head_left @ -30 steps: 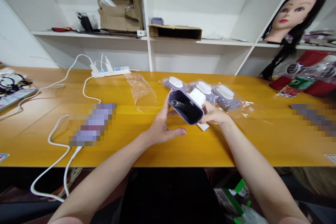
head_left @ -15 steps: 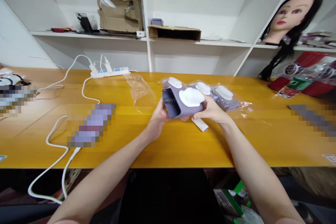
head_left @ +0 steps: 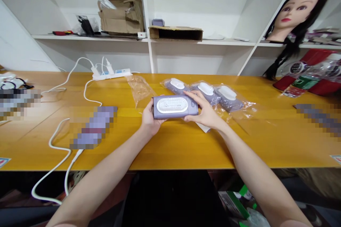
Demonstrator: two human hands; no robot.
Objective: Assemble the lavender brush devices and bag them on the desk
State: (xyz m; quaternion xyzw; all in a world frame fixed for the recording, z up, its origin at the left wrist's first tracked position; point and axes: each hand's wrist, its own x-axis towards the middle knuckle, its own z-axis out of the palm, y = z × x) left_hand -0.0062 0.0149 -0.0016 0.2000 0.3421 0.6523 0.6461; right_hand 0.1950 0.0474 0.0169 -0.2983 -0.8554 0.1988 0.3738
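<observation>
A purple-grey oblong device (head_left: 174,116) is held level above the desk, its long side towards me. On this side it bears a white oval panel (head_left: 172,105) with rows of small dots, and a small round mark near the right end. My left hand (head_left: 152,118) grips its left end from below. My right hand (head_left: 204,110) is closed round the right end, fingers on top and thumb in front. Behind it lie three similar devices in clear plastic wrap, the rightmost wrapped device (head_left: 229,103) nearest my right hand. A white piece (head_left: 204,127) lies partly hidden below my right hand.
Left are an empty plastic bag (head_left: 140,88), a power strip (head_left: 114,73) with white cables, and a blurred-out phone-like object (head_left: 94,127). Shelves behind hold a torn cardboard box (head_left: 121,12), a flat carton (head_left: 176,33) and a mannequin head (head_left: 298,12). A bottle (head_left: 302,81) stands right.
Both hands have turned the device: its open hollow end and white ribbed part faced me before, now the dotted oval panel does. The hands have shifted slightly left.
</observation>
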